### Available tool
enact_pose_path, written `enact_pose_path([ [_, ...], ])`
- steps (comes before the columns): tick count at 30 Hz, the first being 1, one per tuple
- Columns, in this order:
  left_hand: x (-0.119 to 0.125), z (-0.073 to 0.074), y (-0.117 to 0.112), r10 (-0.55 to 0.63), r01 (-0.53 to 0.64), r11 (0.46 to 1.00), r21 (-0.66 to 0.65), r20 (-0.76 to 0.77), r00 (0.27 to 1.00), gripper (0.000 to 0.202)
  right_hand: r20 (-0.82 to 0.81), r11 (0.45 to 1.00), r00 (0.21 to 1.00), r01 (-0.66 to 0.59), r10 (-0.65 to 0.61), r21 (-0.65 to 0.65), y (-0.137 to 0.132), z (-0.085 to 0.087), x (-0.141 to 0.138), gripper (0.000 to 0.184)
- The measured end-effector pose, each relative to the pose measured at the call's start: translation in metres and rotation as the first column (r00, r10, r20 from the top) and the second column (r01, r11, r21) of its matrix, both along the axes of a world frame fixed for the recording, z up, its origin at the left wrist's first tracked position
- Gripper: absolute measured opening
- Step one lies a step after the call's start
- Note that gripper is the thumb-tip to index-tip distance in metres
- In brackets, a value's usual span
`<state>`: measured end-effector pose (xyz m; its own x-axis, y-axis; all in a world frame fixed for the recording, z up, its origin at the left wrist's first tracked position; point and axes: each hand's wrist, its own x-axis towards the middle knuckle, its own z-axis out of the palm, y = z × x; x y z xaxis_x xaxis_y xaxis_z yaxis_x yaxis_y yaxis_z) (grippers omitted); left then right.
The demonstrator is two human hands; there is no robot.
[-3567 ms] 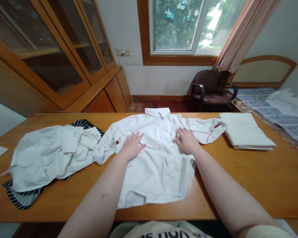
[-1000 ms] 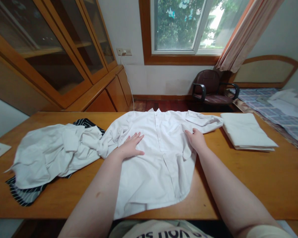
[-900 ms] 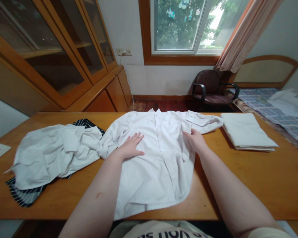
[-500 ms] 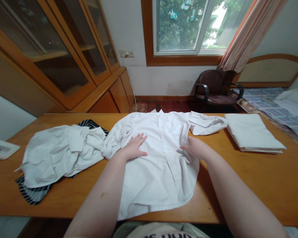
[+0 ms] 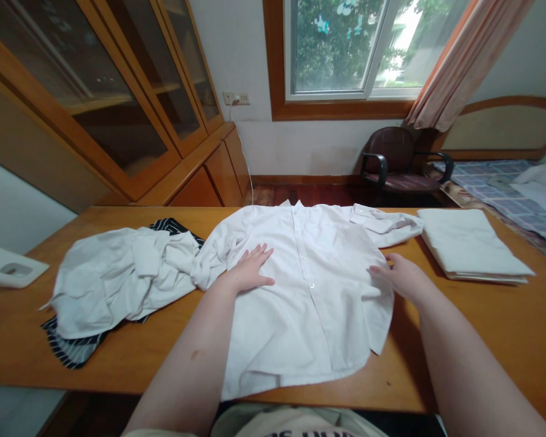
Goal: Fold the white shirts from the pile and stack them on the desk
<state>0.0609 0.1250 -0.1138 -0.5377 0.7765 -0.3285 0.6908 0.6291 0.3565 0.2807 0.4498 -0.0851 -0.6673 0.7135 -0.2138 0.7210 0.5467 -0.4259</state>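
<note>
A white button-up shirt [image 5: 282, 315] lies front side up on the wooden table, its collar pointing away from me. My left hand [image 5: 251, 270] presses flat on the left half of its front, fingers spread. At the shirt's right side edge, my right hand [image 5: 394, 274] has the fabric between thumb and fingers; part of the grip is hidden behind the hand. The left sleeve runs down near a crumpled pile of white clothing [image 5: 104, 279], while the right sleeve is bent out across the table.
Black-and-white striped cloth [image 5: 73, 349] sticks out from under the crumpled pile. A folded stack of white cloth [image 5: 475, 243] lies at the right, near the sleeve cuff. A white plastic object [image 5: 13, 267] stands at the far left. Beyond the table are a chair [image 5: 394, 158] and cabinets.
My right hand has moved to the right, drawing the shirt's side edge outward, so the bunched right half now lies wider and flatter. The left hand stays on the fabric.
</note>
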Motion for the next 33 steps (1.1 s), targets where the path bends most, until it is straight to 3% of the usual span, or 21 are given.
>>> enact_pose_path([
  [2, 0.000, 0.000, 0.000, -0.004, 0.004, 1.000, 0.006, -0.003, 1.000, 0.096, -0.004, 0.993, 1.000, -0.030, 0.030, -0.115, 0.002, -0.007, 0.011, 0.052],
  [6, 0.000, -0.001, 0.000, 0.000, 0.000, 1.000, 0.009, -0.003, 1.000, 0.095, -0.212, 0.944, 0.977, -0.077, 0.007, -0.321, -0.004, -0.023, 0.030, 0.042],
  [9, 0.001, 0.000, 0.001, 0.013, -0.013, 1.000, -0.001, -0.003, 1.000, 0.096, -0.302, 0.957, 0.949, 0.000, -0.092, -0.289, -0.008, -0.036, 0.034, 0.035],
  [14, 0.002, 0.002, 0.002, 0.013, -0.013, 1.000, -0.005, -0.006, 1.000, 0.096, -0.414, 0.964, 0.883, 0.133, -0.221, -0.230, -0.002, -0.043, 0.031, 0.043],
  [17, 0.000, -0.001, 0.002, 0.008, -0.008, 1.000, -0.001, -0.014, 1.000, 0.095, -0.367, 0.971, 0.908, 0.140, -0.203, -0.191, 0.003, -0.037, 0.031, 0.042],
  [23, 0.004, 0.004, 0.002, 0.009, -0.009, 1.000, 0.019, -0.020, 1.000, 0.082, -0.094, 0.997, 0.993, 0.072, -0.071, 0.004, 0.014, -0.026, 0.039, 0.030],
  [28, 0.020, 0.021, -0.007, 0.201, -0.207, 0.971, -0.117, -0.065, 0.977, 0.083, 0.041, 0.999, 0.999, 0.008, -0.006, -0.032, 0.012, -0.022, 0.042, 0.039],
  [33, 0.021, 0.016, -0.014, 0.328, -0.341, 0.922, -0.181, -0.102, 0.939, 0.089, 0.067, 1.000, 0.997, -0.025, 0.026, -0.011, 0.009, -0.025, 0.041, 0.032],
])
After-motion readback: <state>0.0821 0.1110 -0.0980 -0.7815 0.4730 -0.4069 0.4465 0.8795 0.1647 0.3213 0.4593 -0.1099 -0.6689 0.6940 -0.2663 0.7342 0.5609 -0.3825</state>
